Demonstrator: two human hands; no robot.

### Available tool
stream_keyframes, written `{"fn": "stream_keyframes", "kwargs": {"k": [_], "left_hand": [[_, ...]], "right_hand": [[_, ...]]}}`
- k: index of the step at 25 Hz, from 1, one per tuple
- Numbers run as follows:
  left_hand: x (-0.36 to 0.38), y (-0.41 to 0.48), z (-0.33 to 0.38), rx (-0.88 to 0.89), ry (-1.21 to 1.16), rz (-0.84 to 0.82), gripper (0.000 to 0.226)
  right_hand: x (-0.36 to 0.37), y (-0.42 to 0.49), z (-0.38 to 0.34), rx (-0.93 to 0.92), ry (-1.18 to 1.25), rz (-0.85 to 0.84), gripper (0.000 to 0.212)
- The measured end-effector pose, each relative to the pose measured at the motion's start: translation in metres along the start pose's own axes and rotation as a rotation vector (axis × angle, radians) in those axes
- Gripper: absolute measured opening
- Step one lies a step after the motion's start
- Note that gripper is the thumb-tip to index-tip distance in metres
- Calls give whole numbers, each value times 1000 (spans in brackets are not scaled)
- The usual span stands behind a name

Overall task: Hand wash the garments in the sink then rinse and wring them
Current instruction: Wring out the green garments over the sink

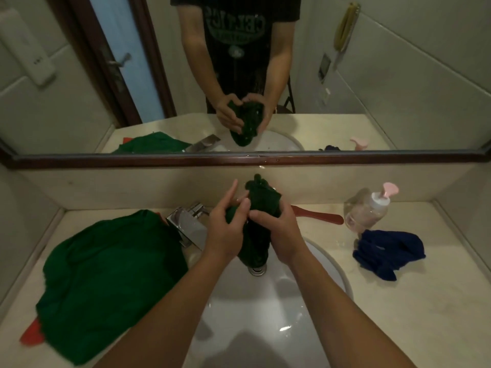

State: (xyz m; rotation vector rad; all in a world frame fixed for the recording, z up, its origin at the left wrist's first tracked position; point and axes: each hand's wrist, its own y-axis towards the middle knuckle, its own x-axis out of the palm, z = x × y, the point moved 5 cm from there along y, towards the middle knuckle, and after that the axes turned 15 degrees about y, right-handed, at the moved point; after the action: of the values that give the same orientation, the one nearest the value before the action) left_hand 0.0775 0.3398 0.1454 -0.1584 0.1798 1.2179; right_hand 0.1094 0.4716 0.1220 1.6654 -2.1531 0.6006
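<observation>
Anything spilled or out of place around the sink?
Nothing clearly spilled. The pump bottle looks tilted, possibly lens distortion. The large green garment crowds the faucet. The dark green garment is held over the sink.

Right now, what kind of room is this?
Probably a home or hotel bathroom: a white basin set in a stone counter, a chrome tap at its edge, a wide framed mirror above, and a pump soap bottle.
</observation>
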Motion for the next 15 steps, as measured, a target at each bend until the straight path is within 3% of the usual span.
{"fn": "stream_keyframes", "kwargs": {"k": [3, 7, 12, 14, 15], "left_hand": [[13, 3, 13, 77, -22, 45, 30], [26, 4, 19, 128, 78, 102, 19], [39, 2, 24, 136, 85, 219, 26], [50, 2, 24, 160, 71, 168, 22], [59, 1, 23, 165, 62, 84, 30]], "right_hand": [[6, -4, -22, -66, -67, 31, 41], [-10, -9, -30, -89, -24, 127, 60], [-29, -25, -43, -161, -121, 115, 48], [-32, -26, -45, -158, -222, 96, 29], [-34, -26, -42, -134, -242, 98, 35]]}}
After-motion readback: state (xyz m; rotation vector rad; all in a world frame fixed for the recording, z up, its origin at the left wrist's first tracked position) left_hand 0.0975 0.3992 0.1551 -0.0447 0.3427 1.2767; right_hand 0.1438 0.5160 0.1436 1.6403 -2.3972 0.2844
